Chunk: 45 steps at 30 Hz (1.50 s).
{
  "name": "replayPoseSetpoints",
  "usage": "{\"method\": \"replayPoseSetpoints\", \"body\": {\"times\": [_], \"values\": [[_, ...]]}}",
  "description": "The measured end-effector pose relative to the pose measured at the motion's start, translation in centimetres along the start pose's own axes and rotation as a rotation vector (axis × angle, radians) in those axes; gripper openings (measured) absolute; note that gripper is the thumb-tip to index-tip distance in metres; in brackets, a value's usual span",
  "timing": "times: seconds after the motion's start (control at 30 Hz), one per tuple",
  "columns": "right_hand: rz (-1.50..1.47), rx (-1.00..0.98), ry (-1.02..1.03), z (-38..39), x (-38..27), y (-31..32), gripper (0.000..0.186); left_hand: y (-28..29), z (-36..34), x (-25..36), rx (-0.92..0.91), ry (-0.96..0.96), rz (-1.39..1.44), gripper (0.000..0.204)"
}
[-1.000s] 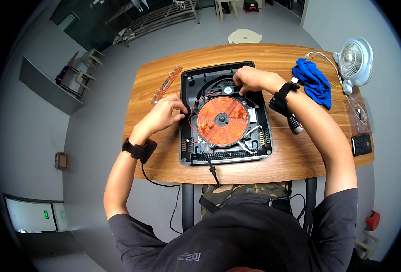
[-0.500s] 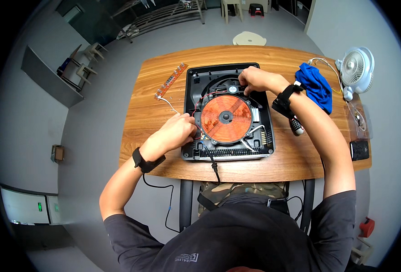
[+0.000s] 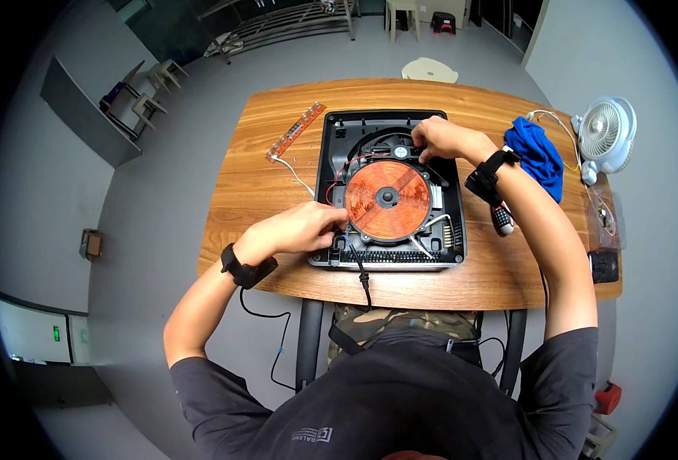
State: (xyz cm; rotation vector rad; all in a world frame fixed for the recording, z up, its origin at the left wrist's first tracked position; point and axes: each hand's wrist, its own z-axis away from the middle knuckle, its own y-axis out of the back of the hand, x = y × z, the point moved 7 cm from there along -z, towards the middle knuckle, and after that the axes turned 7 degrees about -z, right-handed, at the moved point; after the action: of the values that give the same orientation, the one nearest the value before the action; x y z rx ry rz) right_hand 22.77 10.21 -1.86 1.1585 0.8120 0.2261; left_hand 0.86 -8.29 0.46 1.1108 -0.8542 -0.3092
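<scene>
An opened induction cooker (image 3: 329, 165) lies on the table, its black housing showing a round copper coil (image 3: 408, 211) with a dark centre. My left hand (image 3: 308, 228) is at the near left edge of the coil, fingers curled and pinched low inside the housing. What its fingertips grip is hidden. Beyond the coil, my right hand (image 3: 440, 139) reaches into the far right part of the housing beside the small fan hub (image 3: 402, 152). Its thumb and fingers are bent together, and I cannot make out what is between them. A black power cord (image 3: 363, 277) hangs over the near side.
A narrow orange circuit board (image 3: 297, 132) lies at the far left, with a white wire running to the cooker. Small screws lie near it. On the right are a blue cloth (image 3: 536, 159), a white fan (image 3: 605, 136), a dark handheld tool (image 3: 501, 220) and a black box (image 3: 604, 267).
My left hand has moved right and slightly nearer, to the coil's edge, with the forearm flatter. My right hand stays at the far right inside the housing. The whole view has shifted slightly.
</scene>
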Motion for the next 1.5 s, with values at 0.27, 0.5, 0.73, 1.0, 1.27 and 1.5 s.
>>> {"method": "replayPoseSetpoints", "body": {"times": [0.27,0.5,0.73,1.0,1.27,1.5], "values": [[0.006,0.002,0.03,-0.1,0.0,0.0,0.03,0.8,0.5,-1.4,0.029,0.047,0.094,0.016],[-0.017,0.009,0.027,-0.3,0.5,-0.3,0.03,0.7,0.5,-2.2,0.004,0.292,0.22,0.014],[-0.013,0.007,0.003,0.0,0.3,-0.2,0.029,1.4,0.3,-1.6,0.305,0.101,-0.049,0.013],[-0.008,-0.007,0.005,0.1,-0.2,0.0,0.032,0.5,0.5,-2.3,0.357,0.109,-0.05,0.012],[0.007,0.001,0.02,0.1,-0.3,0.1,0.03,1.2,0.0,-3.3,0.456,0.149,0.01,0.009],[-0.013,-0.005,0.004,-0.1,0.4,-0.2,0.031,0.5,-0.6,-3.4,0.42,0.176,0.021,0.013]]}}
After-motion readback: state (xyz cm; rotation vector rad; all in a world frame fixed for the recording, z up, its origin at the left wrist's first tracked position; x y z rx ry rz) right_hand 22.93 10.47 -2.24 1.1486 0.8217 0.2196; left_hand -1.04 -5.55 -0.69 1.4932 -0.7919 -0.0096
